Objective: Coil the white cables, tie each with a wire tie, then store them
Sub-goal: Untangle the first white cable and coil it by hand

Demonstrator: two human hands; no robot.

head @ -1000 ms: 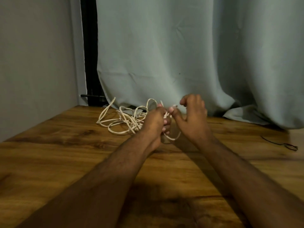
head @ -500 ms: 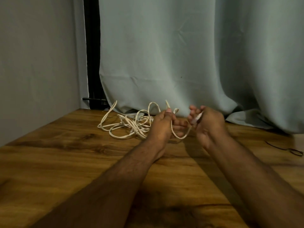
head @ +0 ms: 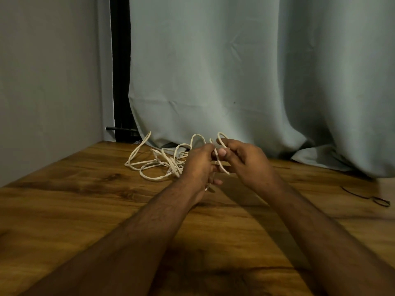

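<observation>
A loose tangle of white cable (head: 158,165) lies on the wooden table (head: 74,210) near the curtain. My left hand (head: 198,165) grips a strand of it, fingers curled. Close beside it, my right hand (head: 245,161) pinches a small loop of the same cable between thumb and fingers; the loop (head: 222,154) arcs over the fingers and hangs down between both hands. A thin dark wire tie (head: 372,198) lies on the table at the far right, away from both hands.
A grey-green curtain (head: 245,82) hangs behind the table and drapes onto its back edge. A grey wall (head: 49,82) closes the left side, with a dark gap and a black bar (head: 121,129) at the corner.
My right hand moved away to the right with the cable, then came back against my left hand, forming a new loop. The view shifted slightly.
</observation>
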